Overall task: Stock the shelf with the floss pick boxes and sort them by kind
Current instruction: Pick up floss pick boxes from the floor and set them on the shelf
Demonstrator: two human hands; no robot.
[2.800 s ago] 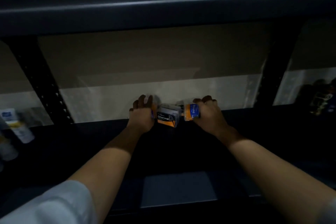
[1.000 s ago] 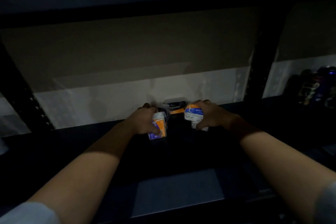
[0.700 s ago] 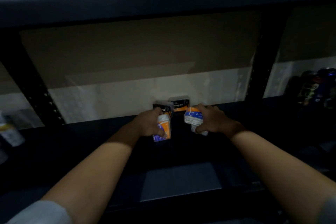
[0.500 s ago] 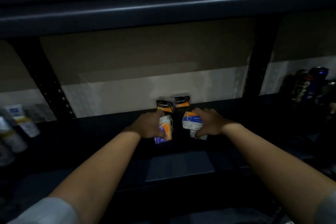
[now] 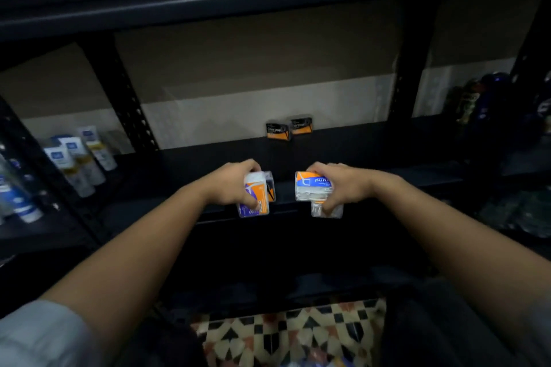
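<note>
Hands gripping floss boxes at the shelf's front edge.
Left hand [image 5: 235, 188] is clutching an orange-purple box [image 5: 255, 198], right hand [image 5: 343, 188] probably two clear boxes [image 5: 313, 189]; charcoal boxes [image 5: 288, 128] are sitting straight behind, centred between both hands.

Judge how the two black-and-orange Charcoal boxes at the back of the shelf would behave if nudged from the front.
The Charcoal boxes look like small, stiff, flat-bottomed packs, so they would probably slide rather than roll. They stand close to the back wall, so a push should soon stop there. Being small, they are likely light and may twist out of line.
</note>
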